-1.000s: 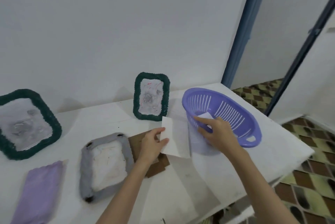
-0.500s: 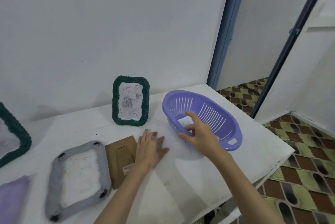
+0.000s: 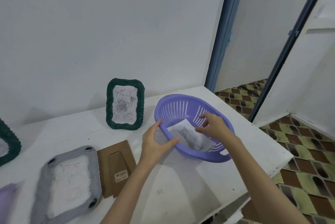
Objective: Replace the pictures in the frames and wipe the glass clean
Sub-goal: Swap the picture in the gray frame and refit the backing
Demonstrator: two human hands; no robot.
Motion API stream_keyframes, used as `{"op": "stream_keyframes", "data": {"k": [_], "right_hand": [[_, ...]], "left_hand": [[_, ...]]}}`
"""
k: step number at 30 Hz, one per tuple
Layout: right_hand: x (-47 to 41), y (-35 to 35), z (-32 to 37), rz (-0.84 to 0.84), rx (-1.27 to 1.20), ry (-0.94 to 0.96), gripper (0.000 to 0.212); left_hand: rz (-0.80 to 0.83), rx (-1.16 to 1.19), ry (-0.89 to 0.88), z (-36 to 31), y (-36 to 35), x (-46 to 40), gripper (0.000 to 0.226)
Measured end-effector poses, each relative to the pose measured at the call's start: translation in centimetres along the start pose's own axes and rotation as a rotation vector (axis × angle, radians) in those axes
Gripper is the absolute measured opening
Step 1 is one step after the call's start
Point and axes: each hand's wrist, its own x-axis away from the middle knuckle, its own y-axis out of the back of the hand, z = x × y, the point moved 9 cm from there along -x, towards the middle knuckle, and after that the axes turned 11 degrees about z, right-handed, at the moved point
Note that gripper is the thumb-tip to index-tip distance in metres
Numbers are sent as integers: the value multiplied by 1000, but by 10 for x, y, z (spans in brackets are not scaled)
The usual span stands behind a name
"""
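Now L hand (image 3: 155, 144) grips basket (image 3: 213, 157) rim, R hand (image 3: 213, 126) spread over pic (image 3: 190, 135), frames nearby.

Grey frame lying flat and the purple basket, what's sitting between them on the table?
In the head view, a brown cardboard backing lies between the grey frame and purple basket, with the left hand there too.
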Motion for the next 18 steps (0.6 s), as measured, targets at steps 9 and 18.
{"op": "stream_keyframes", "data": {"k": [9, 18], "right_hand": [[-28, -33, -20, 226, 377, -101, 87], [-31, 2, -20, -57, 333, -89, 28]], "left_hand": [[19, 19, -22, 1, 2, 3, 87], [76, 38, 16, -1, 0, -5, 83]]}}
